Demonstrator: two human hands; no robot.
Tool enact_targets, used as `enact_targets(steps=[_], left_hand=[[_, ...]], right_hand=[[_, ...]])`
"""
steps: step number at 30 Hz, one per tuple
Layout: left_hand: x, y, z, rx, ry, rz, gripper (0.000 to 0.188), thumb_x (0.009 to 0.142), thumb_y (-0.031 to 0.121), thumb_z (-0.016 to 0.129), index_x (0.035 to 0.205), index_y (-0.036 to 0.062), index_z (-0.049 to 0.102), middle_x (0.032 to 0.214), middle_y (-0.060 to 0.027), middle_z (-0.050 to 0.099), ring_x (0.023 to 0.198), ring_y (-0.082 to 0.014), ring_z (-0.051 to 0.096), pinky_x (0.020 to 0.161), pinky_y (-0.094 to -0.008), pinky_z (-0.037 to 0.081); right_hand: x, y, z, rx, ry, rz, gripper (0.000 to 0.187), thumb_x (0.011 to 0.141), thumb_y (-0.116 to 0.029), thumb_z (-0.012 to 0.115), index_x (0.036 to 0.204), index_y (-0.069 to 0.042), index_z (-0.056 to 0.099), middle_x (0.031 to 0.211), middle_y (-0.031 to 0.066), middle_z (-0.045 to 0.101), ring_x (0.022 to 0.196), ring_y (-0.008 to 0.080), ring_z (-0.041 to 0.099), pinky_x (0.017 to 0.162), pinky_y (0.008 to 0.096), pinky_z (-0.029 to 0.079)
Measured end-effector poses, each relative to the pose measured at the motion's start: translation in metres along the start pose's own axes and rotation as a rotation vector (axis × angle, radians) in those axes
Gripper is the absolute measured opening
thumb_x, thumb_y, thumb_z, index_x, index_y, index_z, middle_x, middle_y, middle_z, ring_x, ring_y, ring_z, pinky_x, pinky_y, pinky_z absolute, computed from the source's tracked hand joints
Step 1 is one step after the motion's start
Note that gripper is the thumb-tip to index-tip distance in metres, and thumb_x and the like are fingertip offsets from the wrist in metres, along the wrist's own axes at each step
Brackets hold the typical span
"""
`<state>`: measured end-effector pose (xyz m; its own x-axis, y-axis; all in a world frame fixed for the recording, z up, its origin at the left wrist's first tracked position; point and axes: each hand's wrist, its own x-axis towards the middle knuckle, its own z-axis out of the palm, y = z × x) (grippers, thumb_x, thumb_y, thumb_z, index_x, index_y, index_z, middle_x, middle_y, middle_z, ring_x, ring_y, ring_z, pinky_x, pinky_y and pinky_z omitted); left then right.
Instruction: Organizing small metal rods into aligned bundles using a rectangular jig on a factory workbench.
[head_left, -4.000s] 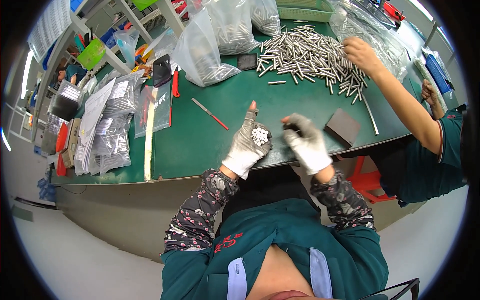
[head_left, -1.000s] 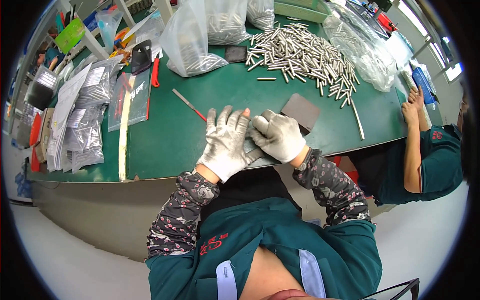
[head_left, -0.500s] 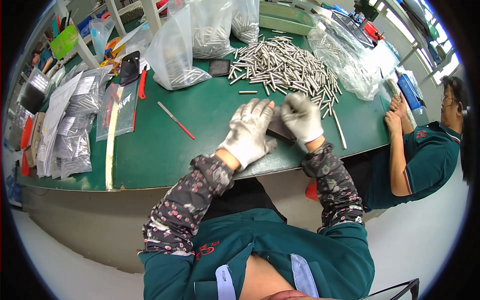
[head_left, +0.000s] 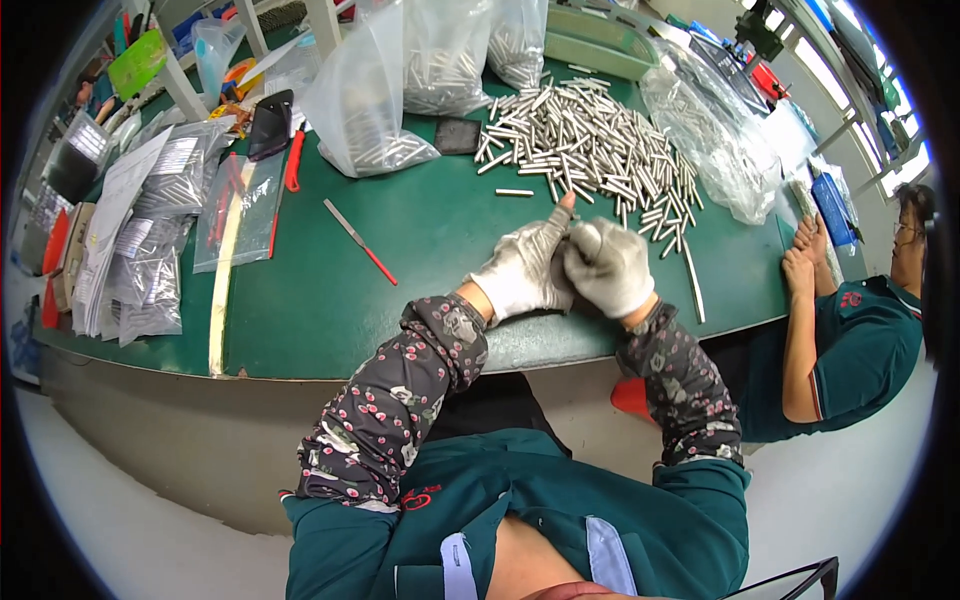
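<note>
My left hand [head_left: 525,265], in a whitish glove with one bare fingertip, is curled over the table near its front edge. Against it, my right hand [head_left: 610,268] is closed in a matching glove, knuckles up. Whatever the two hands hold between them is hidden by the gloves. Just beyond them lies a heap of short metal pins [head_left: 590,140], with a single loose pin [head_left: 514,192] lying apart in front of it. A longer metal rod [head_left: 694,283] rests to the right of my right hand.
A red-handled file [head_left: 360,241] lies to the left. Clear bags of pins [head_left: 375,145], a dark square block [head_left: 457,136] and a green basket [head_left: 600,45] stand at the back. Papers [head_left: 120,220] and packed bags cover the far left. A co-worker [head_left: 850,340] sits at the right.
My left hand has turned from lying flat to curled, and both hands have come together. The dark block seen between them earlier is now hidden. The view has shifted slightly.
</note>
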<state>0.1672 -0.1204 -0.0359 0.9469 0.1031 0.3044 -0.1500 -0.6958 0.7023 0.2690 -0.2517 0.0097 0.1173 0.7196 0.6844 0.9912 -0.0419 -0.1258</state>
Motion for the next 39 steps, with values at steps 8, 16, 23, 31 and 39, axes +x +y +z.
enact_targets(steps=[8, 16, 23, 31, 39], left_hand=[[0.0, 0.0, 0.0, -0.015, 0.046, -0.02, 0.132, 0.052, 0.037, 0.086, 0.151, 0.0144, 0.002, 0.111, -0.0236, 0.057, 0.102, -0.0399, 0.058, 0.09, -0.0404, 0.047], [-0.001, 0.006, -0.004, 0.028, 0.067, 0.01, 0.124, 0.055, 0.035, 0.084, 0.15, 0.0103, 0.009, 0.11, -0.0212, 0.058, 0.1, -0.0373, 0.059, 0.09, -0.0397, 0.047], [-0.003, 0.008, -0.009, 0.065, 0.066, 0.024, 0.122, 0.056, 0.032, 0.083, 0.15, 0.0097, 0.008, 0.108, -0.0211, 0.058, 0.099, -0.0367, 0.058, 0.089, -0.0407, 0.047], [0.001, 0.001, -0.003, 0.06, 0.084, 0.071, 0.114, 0.061, 0.032, 0.079, 0.149, 0.0079, 0.011, 0.107, -0.0193, 0.059, 0.097, -0.0363, 0.058, 0.089, -0.0399, 0.047], [-0.003, -0.009, 0.002, 0.108, 0.168, 0.155, 0.12, 0.057, 0.034, 0.082, 0.149, 0.0062, 0.01, 0.098, -0.0192, 0.059, 0.092, -0.0365, 0.058, 0.086, -0.0416, 0.047]], right_hand=[[0.01, 0.002, 0.0, -0.015, -0.028, 0.013, 0.016, 0.071, -0.009, 0.064, 0.068, -0.009, 0.048, 0.059, 0.0071, 0.05, 0.053, 0.0249, 0.056, 0.049, 0.0365, 0.047], [0.008, 0.003, 0.005, 0.014, 0.033, -0.004, 0.012, 0.067, -0.001, 0.062, 0.071, -0.008, 0.053, 0.059, 0.008, 0.05, 0.05, 0.0253, 0.053, 0.048, 0.0354, 0.045], [0.01, 0.004, 0.005, 0.039, 0.012, -0.005, 0.013, 0.067, 0.0, 0.063, 0.069, -0.007, 0.052, 0.057, 0.0087, 0.048, 0.049, 0.0271, 0.052, 0.046, 0.036, 0.043], [0.006, -0.007, -0.001, 0.142, -0.01, -0.089, 0.011, 0.068, -0.001, 0.063, 0.072, -0.007, 0.055, 0.062, 0.0099, 0.054, 0.053, 0.0265, 0.057, 0.048, 0.0352, 0.046], [0.009, -0.012, 0.003, 0.151, -0.011, -0.089, 0.011, 0.069, -0.002, 0.061, 0.068, -0.008, 0.052, 0.057, 0.0082, 0.048, 0.048, 0.024, 0.052, 0.045, 0.0351, 0.043]])
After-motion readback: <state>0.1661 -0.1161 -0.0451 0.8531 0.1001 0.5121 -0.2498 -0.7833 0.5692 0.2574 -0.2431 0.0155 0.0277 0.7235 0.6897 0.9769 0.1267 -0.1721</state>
